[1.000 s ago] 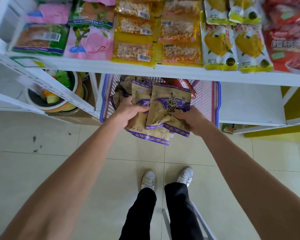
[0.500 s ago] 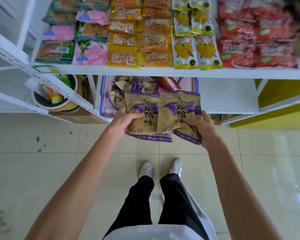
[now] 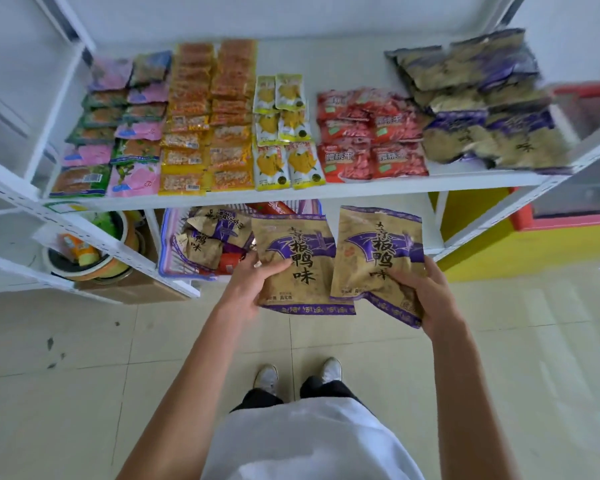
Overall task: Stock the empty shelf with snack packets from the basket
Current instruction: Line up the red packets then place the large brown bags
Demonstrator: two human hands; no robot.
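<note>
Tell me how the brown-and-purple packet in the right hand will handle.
Probably floppy: the packet buckles near the right hand and its grip. Likely light: one hand carries it by its lower edge alone. Contents may shift inside.

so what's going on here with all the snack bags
A person is stocking snacks. Their left hand grips one brown-and-purple packet and their right hand grips a second packet, both held in front of the shelf, not yet placed. More of these packets lie in the basket below, and a matching pile sits at the shelf's right end.
</note>
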